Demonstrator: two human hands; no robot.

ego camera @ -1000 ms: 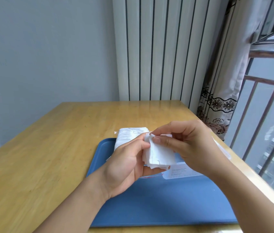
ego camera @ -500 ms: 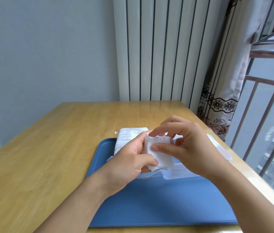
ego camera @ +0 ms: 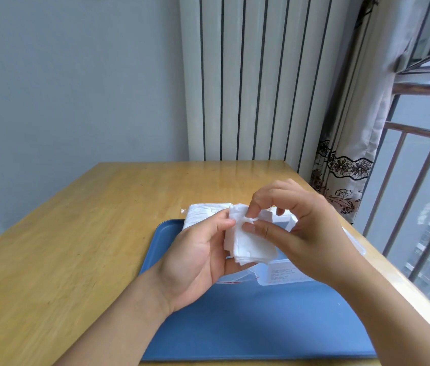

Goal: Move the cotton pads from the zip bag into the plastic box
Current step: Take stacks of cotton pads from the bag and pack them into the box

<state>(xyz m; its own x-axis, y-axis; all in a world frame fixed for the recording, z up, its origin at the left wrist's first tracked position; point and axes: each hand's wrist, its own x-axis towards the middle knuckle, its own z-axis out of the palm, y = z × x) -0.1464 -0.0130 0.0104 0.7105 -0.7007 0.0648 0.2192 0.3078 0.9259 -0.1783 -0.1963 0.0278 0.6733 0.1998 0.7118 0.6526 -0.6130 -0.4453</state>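
Observation:
My left hand (ego camera: 195, 260) holds a small stack of white square cotton pads (ego camera: 253, 247) above the blue tray (ego camera: 248, 326). My right hand (ego camera: 298, 233) pinches the top edge of that stack with thumb and forefinger. The zip bag (ego camera: 203, 211), still full of white pads, lies at the tray's far left corner, partly behind my left hand. A clear plastic box (ego camera: 285, 274) with a white label sits on the tray under my right hand, mostly hidden.
The tray rests on a wooden table (ego camera: 76, 247). A clear lid (ego camera: 354, 241) juts out to the right of my right hand near the table edge. A radiator, a curtain and a railed window stand behind and to the right.
My right hand has shifted its fingers up to the top edge of the pad stack. The stack has tilted slightly in my left hand. Both hands stay above the tray.

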